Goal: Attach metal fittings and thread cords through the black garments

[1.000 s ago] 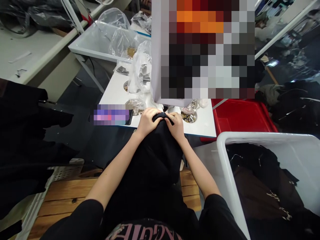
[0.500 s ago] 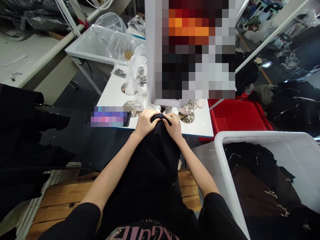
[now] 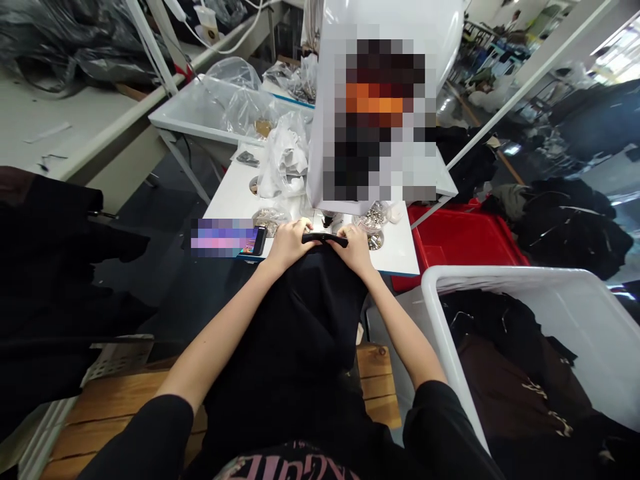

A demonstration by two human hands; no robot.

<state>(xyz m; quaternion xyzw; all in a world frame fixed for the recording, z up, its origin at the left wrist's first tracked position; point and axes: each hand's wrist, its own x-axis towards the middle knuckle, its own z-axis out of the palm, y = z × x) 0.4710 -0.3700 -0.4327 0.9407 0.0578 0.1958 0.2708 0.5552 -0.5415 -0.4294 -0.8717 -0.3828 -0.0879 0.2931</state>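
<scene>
My left hand (image 3: pixel 287 245) and my right hand (image 3: pixel 356 250) both grip a black cloth garment (image 3: pixel 295 320) that lies over my lap and runs up to the table edge. Between them, a narrow folded edge of the black cloth (image 3: pixel 324 239) is pulled taut sideways. My fingers partly hide it. Just beyond my right hand sits a round dish of small metal fittings (image 3: pixel 374 227). Another heap of metal fittings (image 3: pixel 265 220) lies beyond my left hand.
A white table (image 3: pixel 395 257) holds a phone (image 3: pixel 259 241) and a plastic bag (image 3: pixel 285 163). A pixelated white panel (image 3: pixel 380 120) rises behind it. A red bin (image 3: pixel 460 240) stands right, a white bin (image 3: pixel 500 272) of dark clothes nearer, black cloth (image 3: pixel 50 267) left.
My hands have spread apart, and the bunched black cloth between them is now stretched into a flat sideways edge. The view has shifted slightly.
</scene>
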